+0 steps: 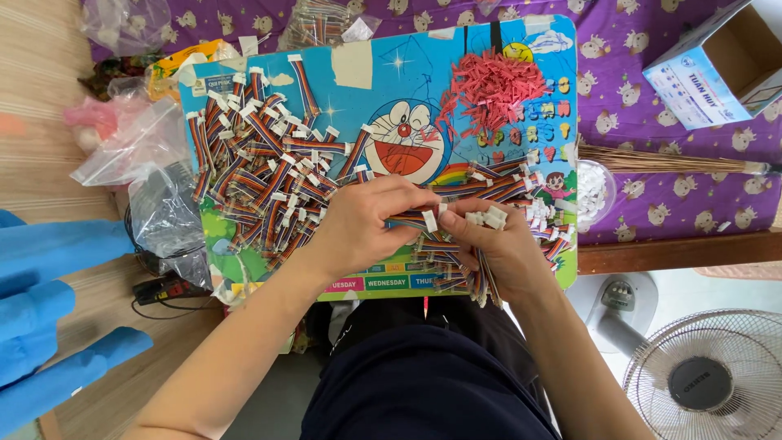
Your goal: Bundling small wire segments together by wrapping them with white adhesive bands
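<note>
The ribbon cable (411, 222) between my hands is a short flat strip of coloured wires, striped red, orange, blue and dark, with a small white plastic plug at its end. It sits over the near edge of the board (366, 69), right of the middle. My left hand (362, 224) is closed around one end of it. My right hand (497, 244) pinches the white plug (489, 217) between thumb and fingers, and its other fingers clutch a bundle of cables (481, 281) that hangs down past the near edge.

A big heap of the same cables (261, 171) covers the left half of the board, and more lie along the right edge. A pile of small red pieces (489, 85) sits near the far right corner. A bowl of white plugs (592, 193) stands just beyond the right edge, clear plastic bags (130, 138) lie beyond the left edge, and a fan (700, 379) stands on the floor by my right leg.
</note>
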